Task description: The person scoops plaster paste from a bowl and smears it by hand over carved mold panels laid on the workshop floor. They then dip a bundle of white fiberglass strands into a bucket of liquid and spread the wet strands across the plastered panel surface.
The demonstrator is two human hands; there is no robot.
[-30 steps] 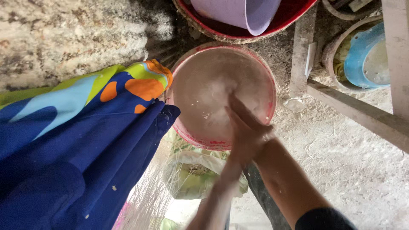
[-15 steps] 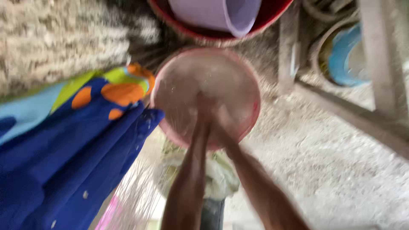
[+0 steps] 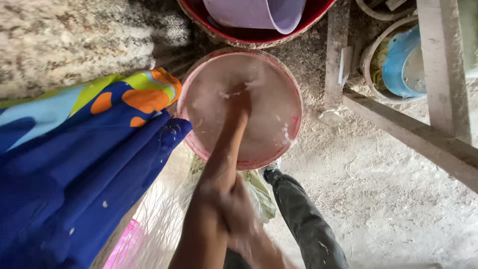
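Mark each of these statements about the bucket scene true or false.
1. The left hand is dipped into milky liquid in the red bucket. True.
2. The right hand holds the lilac container. False: it rests on the left forearm; the container lies in the red tub above.
3. A blue patterned cloth lies left of the bucket. True.
4. The bucket stands on a wooden table. False: it stands on the dusty ground.

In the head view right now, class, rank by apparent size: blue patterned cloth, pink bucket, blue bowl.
1. blue patterned cloth, though nearer the camera
2. pink bucket
3. blue bowl, partly hidden by timber
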